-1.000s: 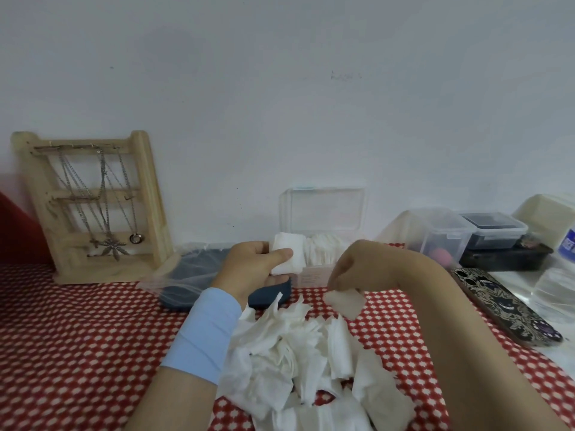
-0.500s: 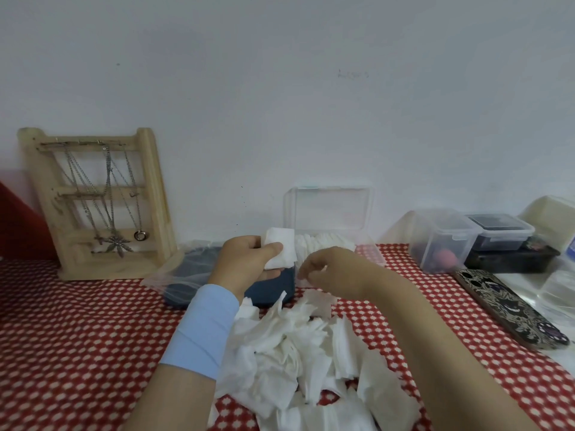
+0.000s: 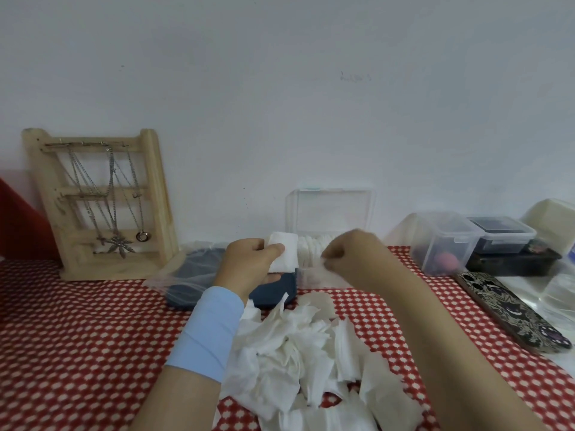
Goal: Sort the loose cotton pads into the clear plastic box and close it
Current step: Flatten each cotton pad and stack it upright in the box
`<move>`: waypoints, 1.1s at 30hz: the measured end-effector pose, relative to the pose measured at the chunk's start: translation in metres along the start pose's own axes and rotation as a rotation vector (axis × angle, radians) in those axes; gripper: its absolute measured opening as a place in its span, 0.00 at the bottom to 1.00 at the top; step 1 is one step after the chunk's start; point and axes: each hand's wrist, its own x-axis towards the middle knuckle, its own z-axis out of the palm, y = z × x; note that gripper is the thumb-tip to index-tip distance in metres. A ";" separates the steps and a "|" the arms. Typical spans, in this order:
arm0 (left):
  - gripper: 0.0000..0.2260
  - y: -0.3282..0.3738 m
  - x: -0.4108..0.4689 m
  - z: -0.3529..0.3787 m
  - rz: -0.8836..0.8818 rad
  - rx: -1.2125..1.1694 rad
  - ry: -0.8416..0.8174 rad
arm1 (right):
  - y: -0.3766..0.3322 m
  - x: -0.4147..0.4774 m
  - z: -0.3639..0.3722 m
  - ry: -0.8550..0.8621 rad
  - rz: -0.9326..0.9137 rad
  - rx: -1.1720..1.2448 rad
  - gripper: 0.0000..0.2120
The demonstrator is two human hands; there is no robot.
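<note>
Head view: two hands at an open clear box behind a heap of cotton pads.
The left hand (image 3: 249,265), with a light blue cuff at the wrist, pinches a small stack of pads (image 3: 281,251) between thumb and fingers, just left of the clear plastic box (image 3: 311,278). The box stands by the wall with its lid (image 3: 329,213) upright, and a row of pads (image 3: 309,248) stands on edge inside. The right hand (image 3: 351,253) is over the box with its fingers curled; blur hides whether it holds a pad. The loose pads (image 3: 311,353) lie heaped on the red checked tablecloth (image 3: 77,337) between the forearms. A wooden necklace rack (image 3: 99,206) leans at the far left, and a phone (image 3: 513,312) lies to the right.
</note>
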 end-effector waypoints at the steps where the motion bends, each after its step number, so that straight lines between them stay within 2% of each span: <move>1: 0.05 0.000 0.000 -0.001 -0.005 -0.017 0.019 | 0.000 -0.001 -0.009 0.089 0.007 0.083 0.08; 4: 0.06 0.001 -0.001 0.000 -0.006 -0.051 0.035 | -0.003 -0.009 -0.026 0.340 0.034 0.503 0.03; 5: 0.04 0.001 -0.002 0.001 -0.007 -0.059 0.014 | -0.007 -0.012 -0.029 0.334 0.044 0.684 0.03; 7: 0.02 0.003 -0.007 0.005 -0.017 -0.096 -0.049 | -0.018 -0.018 -0.027 0.186 0.030 0.919 0.02; 9: 0.05 0.004 -0.010 0.009 -0.039 -0.164 -0.117 | -0.026 -0.018 -0.019 0.087 0.028 0.920 0.02; 12: 0.10 0.006 -0.012 0.013 -0.075 -0.291 -0.203 | -0.029 -0.013 -0.008 0.130 0.079 0.787 0.02; 14: 0.12 0.006 -0.012 0.013 -0.088 -0.336 -0.205 | -0.028 -0.012 -0.006 0.150 0.100 0.744 0.03; 19: 0.14 0.005 -0.012 0.013 -0.106 -0.355 -0.211 | -0.027 -0.012 -0.006 0.142 0.095 0.722 0.03; 25: 0.22 0.009 -0.013 0.012 -0.107 -0.301 -0.279 | -0.024 -0.009 -0.003 0.164 0.090 0.691 0.02; 27: 0.19 0.009 -0.014 0.012 -0.055 -0.222 -0.269 | -0.023 -0.008 -0.002 0.156 0.083 0.692 0.03; 30: 0.12 0.008 -0.013 0.009 -0.035 -0.208 -0.259 | -0.020 -0.007 -0.003 0.077 0.137 0.800 0.11; 33: 0.10 0.009 -0.012 0.004 -0.072 -0.277 -0.285 | -0.015 -0.007 -0.003 -0.015 0.146 0.890 0.09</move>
